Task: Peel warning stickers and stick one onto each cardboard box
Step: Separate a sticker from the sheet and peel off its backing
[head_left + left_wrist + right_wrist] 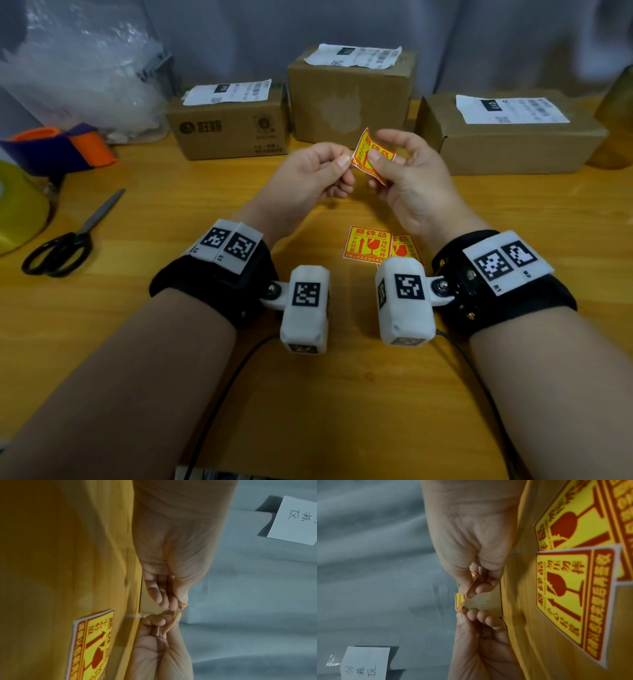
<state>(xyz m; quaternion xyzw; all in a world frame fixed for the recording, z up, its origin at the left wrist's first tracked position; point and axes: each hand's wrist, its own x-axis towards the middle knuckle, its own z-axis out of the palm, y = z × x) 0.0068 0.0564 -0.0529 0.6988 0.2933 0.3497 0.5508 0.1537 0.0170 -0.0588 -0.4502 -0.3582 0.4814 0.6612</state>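
Note:
A yellow-and-red warning sticker [371, 154] is held above the wooden table [171, 212] between both hands. My left hand [344, 166] pinches its left corner, and my right hand [376, 166] pinches its middle with the thumb on the printed face. In the right wrist view the sticker [459, 602] curls between the fingertips. Two more stickers [368, 245] lie overlapping on the table below my hands. Three cardboard boxes stand behind, each with a white shipping label: left [227, 132], middle [349, 102], right [507, 144].
Black-handled scissors [68, 240] lie at the left. Behind them sit an orange and purple tape dispenser [68, 147], a yellow roll [17, 205] and a clear plastic bag [78, 68]. An amber object [616, 120] stands at the far right. A grey curtain hangs behind.

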